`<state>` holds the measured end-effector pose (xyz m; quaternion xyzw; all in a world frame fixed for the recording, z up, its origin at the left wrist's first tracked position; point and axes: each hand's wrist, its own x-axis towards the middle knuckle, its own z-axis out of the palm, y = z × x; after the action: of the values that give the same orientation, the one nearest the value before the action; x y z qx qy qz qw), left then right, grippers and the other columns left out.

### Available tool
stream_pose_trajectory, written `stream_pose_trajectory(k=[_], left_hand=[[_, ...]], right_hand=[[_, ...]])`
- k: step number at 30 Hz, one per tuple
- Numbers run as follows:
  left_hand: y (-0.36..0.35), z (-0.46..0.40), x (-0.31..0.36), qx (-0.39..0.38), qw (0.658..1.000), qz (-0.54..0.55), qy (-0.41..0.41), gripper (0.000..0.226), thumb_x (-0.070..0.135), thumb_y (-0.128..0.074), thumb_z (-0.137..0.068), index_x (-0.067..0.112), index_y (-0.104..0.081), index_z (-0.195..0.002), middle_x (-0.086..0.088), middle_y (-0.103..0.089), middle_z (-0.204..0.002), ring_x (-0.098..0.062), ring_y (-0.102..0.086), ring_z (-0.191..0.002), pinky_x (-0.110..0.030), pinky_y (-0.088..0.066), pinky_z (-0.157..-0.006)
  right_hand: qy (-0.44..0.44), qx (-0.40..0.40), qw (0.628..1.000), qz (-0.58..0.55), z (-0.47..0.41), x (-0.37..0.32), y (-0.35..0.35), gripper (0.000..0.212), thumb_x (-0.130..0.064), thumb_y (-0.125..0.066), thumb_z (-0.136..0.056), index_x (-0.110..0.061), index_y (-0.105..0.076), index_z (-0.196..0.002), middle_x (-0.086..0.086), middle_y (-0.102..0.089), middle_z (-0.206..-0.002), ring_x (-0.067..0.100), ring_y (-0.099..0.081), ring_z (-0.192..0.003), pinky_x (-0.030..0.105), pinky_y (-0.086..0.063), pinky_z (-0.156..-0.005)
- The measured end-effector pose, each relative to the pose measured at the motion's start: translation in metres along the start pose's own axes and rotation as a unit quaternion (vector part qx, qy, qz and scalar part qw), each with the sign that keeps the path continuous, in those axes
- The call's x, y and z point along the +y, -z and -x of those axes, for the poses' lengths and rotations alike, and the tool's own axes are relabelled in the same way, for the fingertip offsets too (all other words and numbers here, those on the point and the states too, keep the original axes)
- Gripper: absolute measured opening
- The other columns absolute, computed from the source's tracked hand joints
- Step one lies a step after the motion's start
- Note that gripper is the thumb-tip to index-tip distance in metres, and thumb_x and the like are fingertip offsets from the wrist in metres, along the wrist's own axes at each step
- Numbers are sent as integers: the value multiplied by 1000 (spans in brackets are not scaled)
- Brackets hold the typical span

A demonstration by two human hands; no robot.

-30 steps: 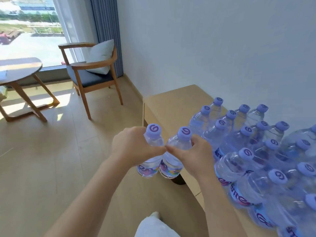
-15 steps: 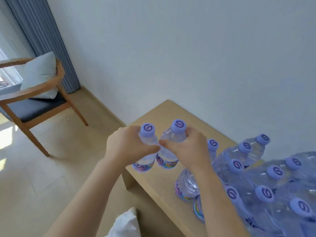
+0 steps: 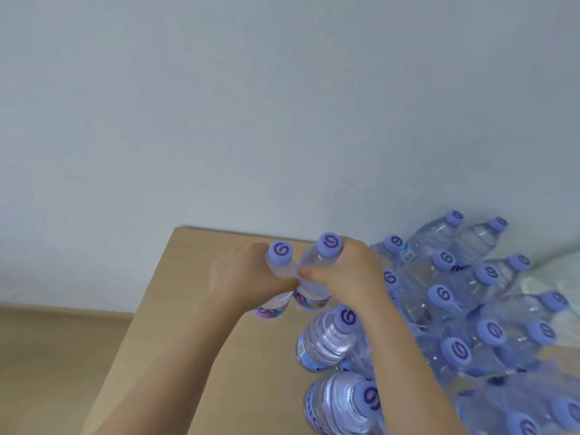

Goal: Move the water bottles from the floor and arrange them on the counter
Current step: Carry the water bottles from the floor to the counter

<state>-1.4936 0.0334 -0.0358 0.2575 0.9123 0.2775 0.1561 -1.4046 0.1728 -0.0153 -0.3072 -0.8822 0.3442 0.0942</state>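
Carrying two more bottles in over the counter (image 3: 201,309) — this is where it could get messy

Each hand has one bottle by the neck: left hand (image 3: 248,277) has its fingers curled around the left bottle (image 3: 277,279), right hand (image 3: 351,271) is wrapped around the right bottle (image 3: 317,274), and the two bottles are touching, caps up, near the counter's far end. I can't tell if their bases are down on the wood yet or just above it. Right beside them is the big crowd of standing bottles (image 3: 455,309), packed tight against the wall (image 3: 282,105). My worry is the right forearm — it passes right alongside the nearest standing bottle (image 3: 329,340), so a careless pull-back could knock it over and start dominoes. Setting both down together also risks one landing tilted, and the left edge isn't far off either.
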Motion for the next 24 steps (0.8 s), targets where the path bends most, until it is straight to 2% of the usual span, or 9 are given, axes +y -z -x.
stream_pose_trajectory(k=[3, 6, 9, 12, 15, 20, 22, 24], left_hand=[[-17, -18, 8, -42, 998, 6, -36, 44, 61, -60, -52, 21, -48, -64, 6, -54, -59, -14, -52, -58, -26, -37, -50], [-31, -29, 7, -69, 996, 8, -49, 44, 62, -59, -48, 23, -45, -63, 8, -50, -57, -12, -46, -54, -24, -31, -48], [-39, -33, 1, -96, 994, -3, -54, 42, 60, -64, -51, 25, -49, -68, 9, -56, -63, -10, -53, -60, -24, -35, -49], [-41, -35, -5, -103, 993, 20, -57, 39, 57, -67, -51, 27, -47, -66, 9, -55, -62, -11, -52, -59, -24, -36, -51], [-40, -33, -5, -108, 992, 24, -62, 35, 53, -65, -51, 27, -46, -65, 9, -54, -60, -9, -52, -58, -24, -34, -49], [-40, -24, -3, -89, 993, 38, -71, 32, 45, -71, -57, 29, -46, -68, 11, -55, -64, -10, -54, -63, -25, -35, -50], [-35, -23, -2, -65, 993, 60, -74, 32, 44, -74, -58, 32, -50, -76, 16, -57, -74, -11, -56, -72, -25, -39, -55], [-28, -20, 1, -39, 994, 79, -69, 46, 45, -77, -61, 31, -57, -100, 18, -58, -95, -11, -57, -89, -26, -41, -67]], right_hand=[[-48, 2, 999, 11, -4, 14, 7, 34, -31, -78, -62, -5, -65, -77, 6, -65, -69, 18, -58, -63, 33, -48, -56], [-82, 8, 997, -10, -4, 25, 10, 41, -29, -80, -62, 4, -58, -71, 5, -50, -60, 12, -45, -54, 24, -36, -45], [-97, 11, 995, -25, -2, 31, 3, 42, -26, -83, -61, -11, -45, -59, -2, -43, -55, 10, -41, -50, 15, -31, -41], [-103, -7, 995, -16, 1, 33, -5, 51, -27, -84, -62, -19, -34, -59, -6, -37, -57, 9, -36, -51, 20, -30, -47], [-112, -22, 993, 1, -1, 33, -3, 53, -26, -83, -63, -18, -31, -60, -5, -35, -59, 11, -33, -52, 23, -29, -48], [-116, -17, 993, 2, -2, 29, 1, 51, -23, -78, -70, -17, -28, -60, -5, -30, -57, 11, -28, -50, 20, -25, -44], [-119, -17, 993, 10, 1, 28, 2, 49, -24, -76, -72, -17, -29, -61, -5, -31, -59, 10, -29, -50, 20, -26, -45], [-119, -12, 993, 2, 6, 26, 3, 43, -24, -74, -73, -15, -34, -63, -3, -35, -60, 12, -33, -51, 20, -27, -43]])
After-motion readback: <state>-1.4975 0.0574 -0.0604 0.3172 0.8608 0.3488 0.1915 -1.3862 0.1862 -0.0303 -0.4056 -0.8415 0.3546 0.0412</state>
